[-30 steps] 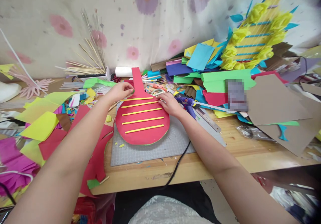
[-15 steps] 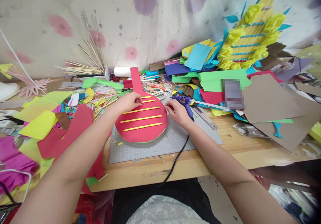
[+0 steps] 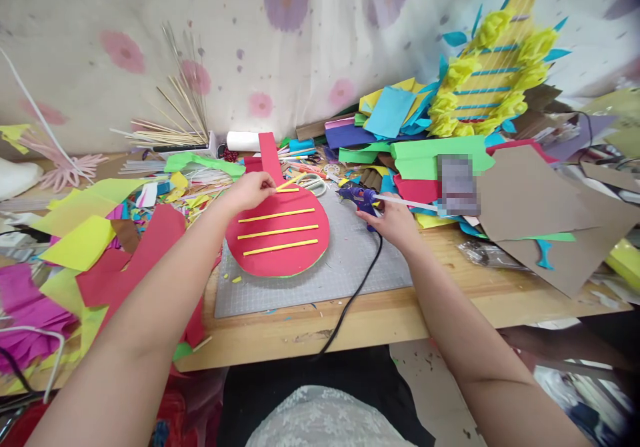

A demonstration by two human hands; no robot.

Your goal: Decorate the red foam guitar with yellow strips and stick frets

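We see the left hand (image 3: 250,192) resting on the upper part of a red paddle-shaped cutout (image 3: 278,233), its fingers pinched narrow on one end of a loose yellow strip (image 3: 291,182) that tilts up and away from the paper. A second short yellow strip (image 3: 287,190) lies just under the fingertips. Three more yellow strips (image 3: 277,229) lie flat across the round body of the cutout, one below the other and roughly parallel. The cutout sits on the far left part of a grey cutting mat (image 3: 345,270), which lies near the front edge of the wooden tabletop (image 3: 450,287); its narrow red handle points toward the back edge.

The right hand (image 3: 395,220) is off the mat's far right corner, fingers wrapped around the grip of a blue glue gun (image 3: 361,197). The gun's nozzle points left toward the cutout, and a white glue stick (image 3: 410,203) juts from its rear. Its black cord (image 3: 353,300) runs across the mat and over the front edge.

A pair of scissors (image 3: 314,181) lies just behind the cutout. Red paper scraps (image 3: 150,247) spread along the left edge, brown cardboard (image 3: 540,200) covers the right side, and a bundle of thin sticks (image 3: 175,133) stands at the back.
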